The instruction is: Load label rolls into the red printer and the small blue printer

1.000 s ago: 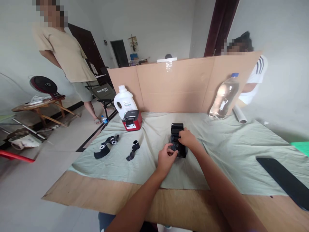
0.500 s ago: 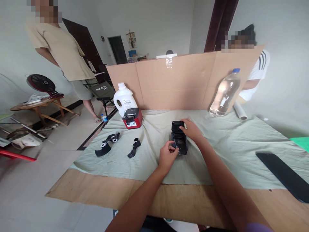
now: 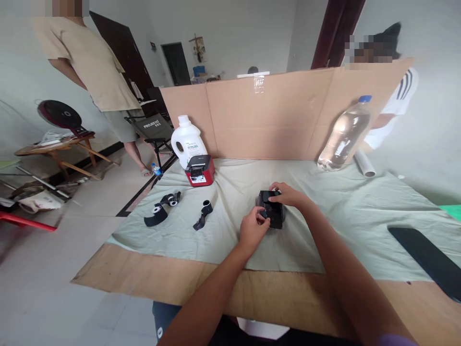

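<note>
A small black label printer [image 3: 276, 216] with a hinged lid [image 3: 265, 196] rests on the cloth in front of me, and the lid is partly raised. My right hand [image 3: 286, 195] grips the lid at the far side, thumb on its face and fingers over its back edge. At the near left edge of the printer, my left hand [image 3: 254, 228] is closed with fingers curled onto its side. Those fingers hide part of the inside. To the left lie a black strip with a white-ended roll [image 3: 202, 216] and more black rolls [image 3: 157, 217].
Behind stand a red-and-black printer [image 3: 200, 172], a white jug [image 3: 189, 142] and a large clear bottle [image 3: 345, 137] before a cardboard screen [image 3: 266, 122]. A phone [image 3: 425, 259] lies at right, near a white tube [image 3: 365, 164]. Two people are nearby.
My right hand has brought the lid down towards the printer body; it stood further back before. My left hand stays at the printer's left edge. The view has shifted slightly.
</note>
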A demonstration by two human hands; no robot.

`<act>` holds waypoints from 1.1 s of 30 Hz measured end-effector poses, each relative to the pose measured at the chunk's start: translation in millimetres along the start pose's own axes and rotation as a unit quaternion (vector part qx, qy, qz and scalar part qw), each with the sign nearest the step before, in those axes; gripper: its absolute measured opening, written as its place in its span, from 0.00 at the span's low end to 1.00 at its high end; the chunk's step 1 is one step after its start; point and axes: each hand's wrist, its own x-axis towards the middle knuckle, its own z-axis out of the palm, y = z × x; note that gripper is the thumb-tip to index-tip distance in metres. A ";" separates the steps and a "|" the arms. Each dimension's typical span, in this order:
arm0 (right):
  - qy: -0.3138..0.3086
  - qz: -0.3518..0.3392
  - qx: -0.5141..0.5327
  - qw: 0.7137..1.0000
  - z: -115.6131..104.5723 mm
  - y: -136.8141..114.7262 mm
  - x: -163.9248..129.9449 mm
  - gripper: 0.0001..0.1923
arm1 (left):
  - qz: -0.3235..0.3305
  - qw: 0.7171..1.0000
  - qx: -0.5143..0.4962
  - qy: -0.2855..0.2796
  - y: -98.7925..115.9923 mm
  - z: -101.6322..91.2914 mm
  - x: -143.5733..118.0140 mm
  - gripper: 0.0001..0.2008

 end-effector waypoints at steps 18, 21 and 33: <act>-0.002 0.132 0.279 0.951 19.8 17.2 -7.8 0.40 | 0.038 0.993 0.112 0.005 1.8 -13.1 3.7 0.26; 0.103 0.108 0.318 0.936 44.9 19.0 -19.5 0.32 | 0.075 0.979 0.180 -0.050 -2.8 -16.6 5.1 0.40; 0.285 0.035 0.328 0.900 -27.5 79.2 -3.1 0.29 | 0.158 0.978 0.119 -0.065 56.1 65.8 102.6 0.37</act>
